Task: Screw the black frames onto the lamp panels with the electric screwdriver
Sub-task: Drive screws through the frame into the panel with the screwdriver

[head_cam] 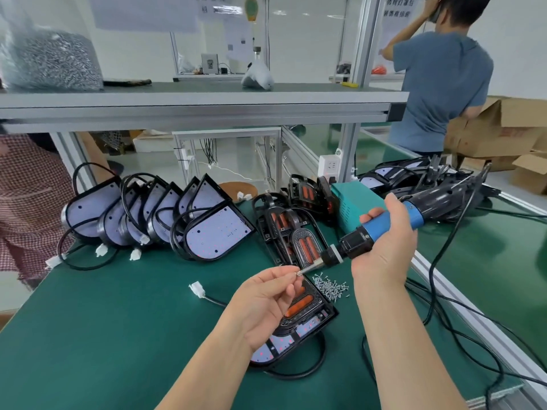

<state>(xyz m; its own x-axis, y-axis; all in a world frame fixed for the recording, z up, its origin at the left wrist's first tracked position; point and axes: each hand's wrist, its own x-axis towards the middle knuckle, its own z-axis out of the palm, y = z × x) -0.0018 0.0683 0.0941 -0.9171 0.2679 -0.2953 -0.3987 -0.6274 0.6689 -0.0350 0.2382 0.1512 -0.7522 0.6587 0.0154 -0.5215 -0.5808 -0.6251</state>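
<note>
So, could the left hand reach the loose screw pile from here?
Probably yes: the screw pile lies on the mat just beside the left hand, nothing between, though it pinches a screw at the tip of the electric screwdriver.

Bright, even indoor light, soft shadows, wide-angle bending at the edges, slight softness throughout

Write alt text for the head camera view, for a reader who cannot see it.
A person's right hand grips a blue electric screwdriver while the left hand pinches a screw at its bit, above a black-framed lamp panel on a green table. Loose screws lie beside it.
</note>
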